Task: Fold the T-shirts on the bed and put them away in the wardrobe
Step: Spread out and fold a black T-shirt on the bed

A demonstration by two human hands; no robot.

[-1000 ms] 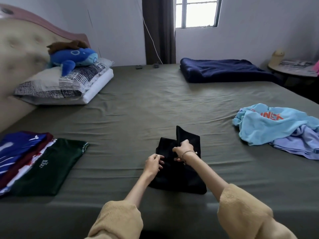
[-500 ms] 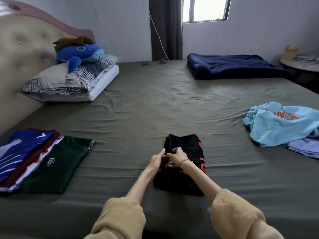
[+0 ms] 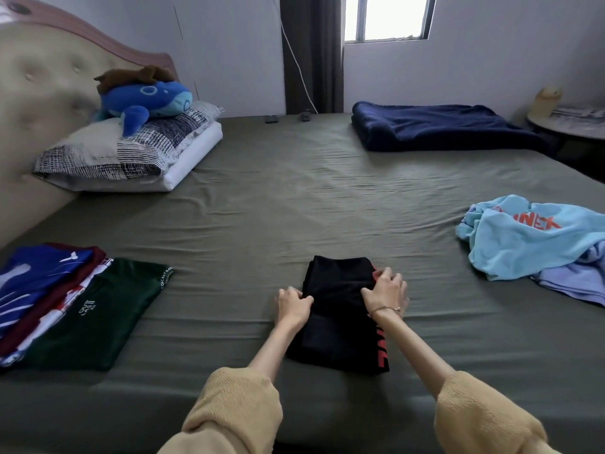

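A black T-shirt with red lettering lies folded into a narrow rectangle on the olive bed sheet in front of me. My left hand grips its left edge with curled fingers. My right hand holds its right edge, fingers bent over the cloth. A stack of folded shirts, dark green on the near side and blue on top, lies at the left. At the right, a light blue T-shirt lies crumpled over a lilac one.
Pillows with a blue plush whale lean by the padded headboard at the back left. A folded navy blanket lies at the back right. A bedside table stands past the bed's right side.
The top flap of the black shirt came down flat. My two hands then moved apart from the middle of the shirt to its left and right edges.
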